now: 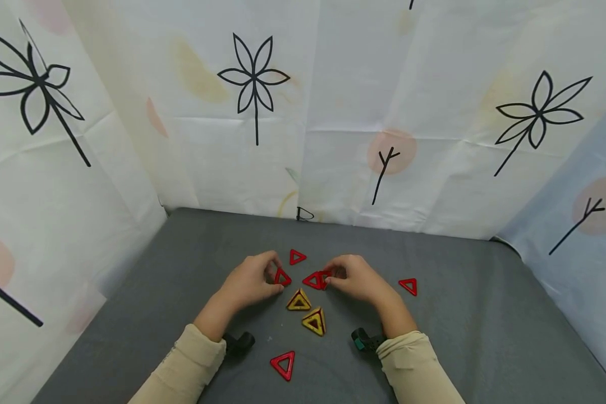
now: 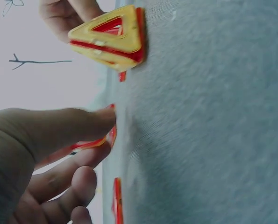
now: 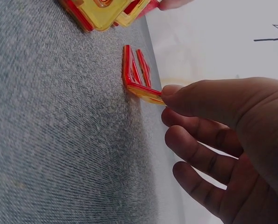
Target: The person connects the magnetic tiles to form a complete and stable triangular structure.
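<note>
While both my arms lie on the grey cloth-covered bench [image 1: 485,314], my left hand [image 1: 252,280] pinches a small red plastic triangle frame [image 1: 282,277] between thumb and fingers and holds it tipped up on its edge on the bench. My right hand [image 1: 356,279] pinches a second red plastic triangle piece [image 1: 317,280] by its corner, and that one touches the bench too. The two pieces are near each other but apart. Just in front of my hands sit two little yellow and red triangle pyramids [image 1: 308,312], side by side. A flat red triangle [image 1: 297,257] lies behind my hands, another red triangle [image 1: 409,286] lies off to my right, and one more red triangle [image 1: 284,365] lies between my sleeves.
</note>
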### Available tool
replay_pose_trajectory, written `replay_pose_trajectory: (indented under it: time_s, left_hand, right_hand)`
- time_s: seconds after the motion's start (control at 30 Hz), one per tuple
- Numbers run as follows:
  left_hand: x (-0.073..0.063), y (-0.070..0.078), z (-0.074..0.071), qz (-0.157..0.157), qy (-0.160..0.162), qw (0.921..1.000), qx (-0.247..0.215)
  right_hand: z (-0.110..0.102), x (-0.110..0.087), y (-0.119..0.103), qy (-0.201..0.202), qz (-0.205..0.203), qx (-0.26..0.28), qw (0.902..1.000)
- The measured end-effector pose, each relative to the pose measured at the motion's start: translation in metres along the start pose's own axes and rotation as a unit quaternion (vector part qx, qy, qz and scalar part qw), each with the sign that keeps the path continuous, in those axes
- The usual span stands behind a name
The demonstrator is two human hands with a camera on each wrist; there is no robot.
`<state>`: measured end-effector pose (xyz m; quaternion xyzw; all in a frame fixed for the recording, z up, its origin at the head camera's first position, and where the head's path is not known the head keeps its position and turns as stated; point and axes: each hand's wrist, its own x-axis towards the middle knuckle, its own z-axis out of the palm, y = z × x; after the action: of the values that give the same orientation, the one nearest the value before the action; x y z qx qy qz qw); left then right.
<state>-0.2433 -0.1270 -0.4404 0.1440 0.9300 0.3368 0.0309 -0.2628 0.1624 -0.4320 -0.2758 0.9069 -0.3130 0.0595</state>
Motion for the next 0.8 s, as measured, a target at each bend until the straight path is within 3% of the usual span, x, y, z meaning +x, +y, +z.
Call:
replay_pose_trajectory:
  time_s: [0.2, 0.8]
  left_hand:
    - [0.000, 0.003, 0.005, 0.004, 0.039, 0.9992, -0.010]
    - [0.000, 0.005, 0.012, 0.008, 0.089, 0.9958, -0.019]
  right_hand:
    - [0.003, 0.001, -0.003, 0.001, -0.003, 0.004, 1.0000]
    - [0.020, 0.007, -0.010, 0.024, -0.028, 0.006, 0.9993]
